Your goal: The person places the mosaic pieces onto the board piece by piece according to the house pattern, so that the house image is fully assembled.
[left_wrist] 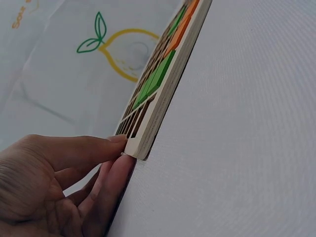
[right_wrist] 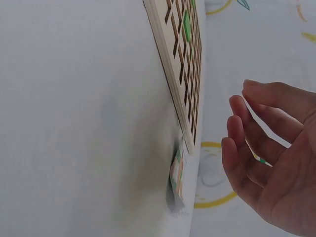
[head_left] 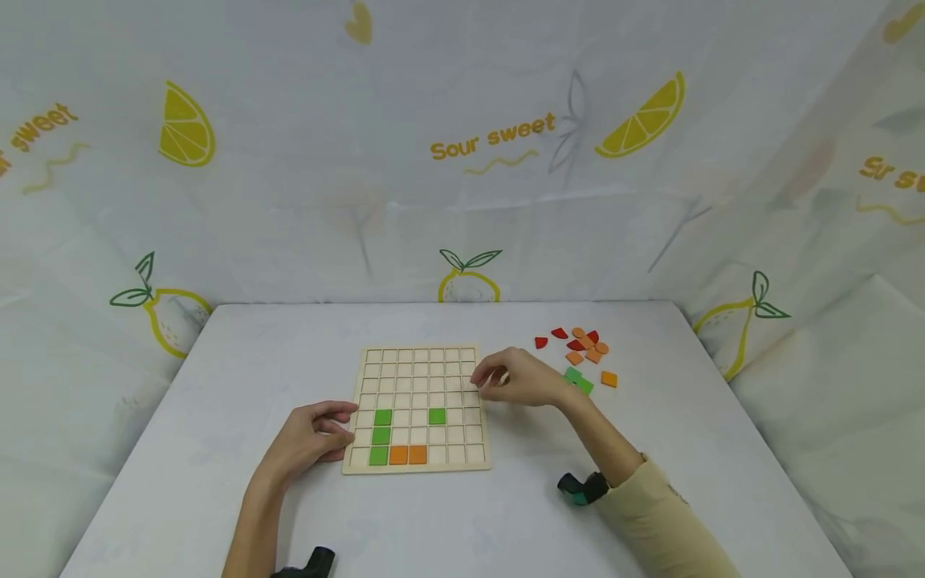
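Observation:
A wooden grid board (head_left: 409, 384) lies flat on the table. Three green square tiles (head_left: 381, 436) form a column at its lower left, with two orange square tiles (head_left: 408, 455) beside the lowest one. Another green tile (head_left: 437, 416) sits alone right of the middle. My left hand (head_left: 314, 433) pinches the board's left edge, thumb (left_wrist: 116, 139) on top and fingers below, as the left wrist view shows. Over the board's right edge hovers my right hand (head_left: 516, 376), its fingers (right_wrist: 237, 131) loosely bent with nothing visible between them.
Loose red quarter-round pieces (head_left: 560, 333), orange pieces (head_left: 574, 358) and green pieces (head_left: 585, 385) lie at the back right, partly behind my right hand. One orange square (head_left: 609, 379) lies apart. A lemon-print cloth (head_left: 325, 241) hangs behind the white table (head_left: 217, 385).

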